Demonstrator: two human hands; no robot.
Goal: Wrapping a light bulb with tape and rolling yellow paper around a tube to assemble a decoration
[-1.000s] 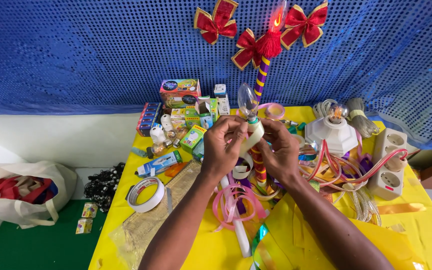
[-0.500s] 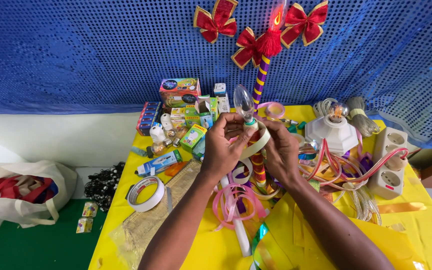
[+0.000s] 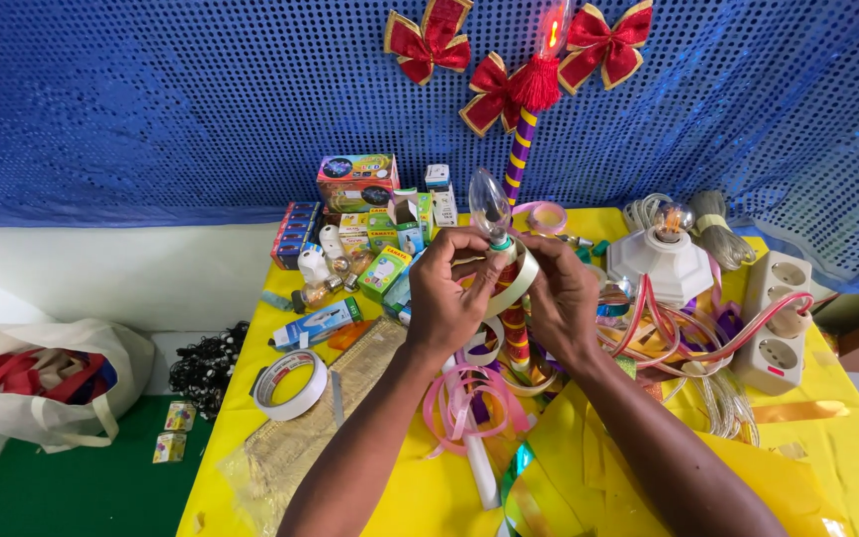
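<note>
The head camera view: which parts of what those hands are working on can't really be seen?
- Base of the clear bulb: covered by the fingers of the left hand and right hand.
- Where the pale ribbon ends: tucked behind the right hand.
- White tube: its upper part hidden under the left hand.
- Small boxes: too small to tell contents.

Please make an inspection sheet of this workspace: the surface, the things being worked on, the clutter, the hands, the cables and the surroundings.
Surface: yellow table cover, crowded.
Things in work: clear flame-shaped bulb upright on a white tube; pale ribbon curves around its top.
Clutter: tape roll, small bulb boxes, pink ribbon loops.
Hands: left hand pinches below the bulb; right hand holds the ribbon.
Cables: red-and-white wires run to a white socket strip; clear cord coil.
Surroundings: blue sequin cloth, red bows, white bag on the floor.
</note>
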